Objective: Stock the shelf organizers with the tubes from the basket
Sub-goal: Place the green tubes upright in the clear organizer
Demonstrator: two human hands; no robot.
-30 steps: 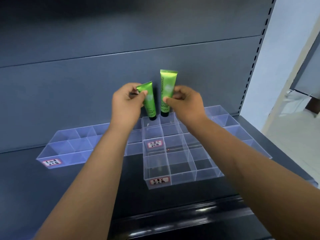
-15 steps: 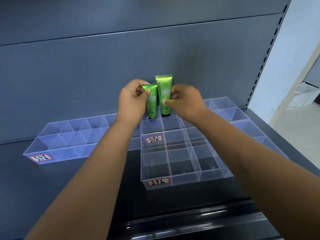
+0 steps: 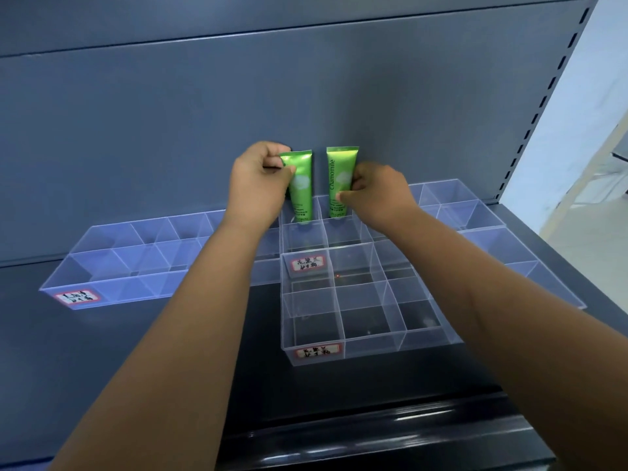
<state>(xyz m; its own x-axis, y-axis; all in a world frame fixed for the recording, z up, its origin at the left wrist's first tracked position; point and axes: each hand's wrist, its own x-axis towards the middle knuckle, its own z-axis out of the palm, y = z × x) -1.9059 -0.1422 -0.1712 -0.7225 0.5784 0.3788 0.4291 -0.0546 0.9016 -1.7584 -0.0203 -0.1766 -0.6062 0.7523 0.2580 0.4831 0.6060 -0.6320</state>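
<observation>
Tubes, two green ones, stand upright, caps down, in the back row of the rear organizer [image 3: 304, 237]: the left tube [image 3: 301, 195] in its back-left compartment, the right tube [image 3: 341, 178] in the next one to the right. The left hand [image 3: 256, 190] pinches its tube near the crimped top. The right hand [image 3: 382, 195] has its fingers [image 3: 344, 197] clamped on the right tube's side.

Let go too soon, either tall tube could lean over the organizer's low wall or tip against its neighbour, since the compartments look wider than the caps.

Both caps sit behind the organizer's clear dividers, so whether they touch its floor is hard to tell. The organizer's label [image 3: 307, 264] is unreadable, and the basket is out of view.
</observation>
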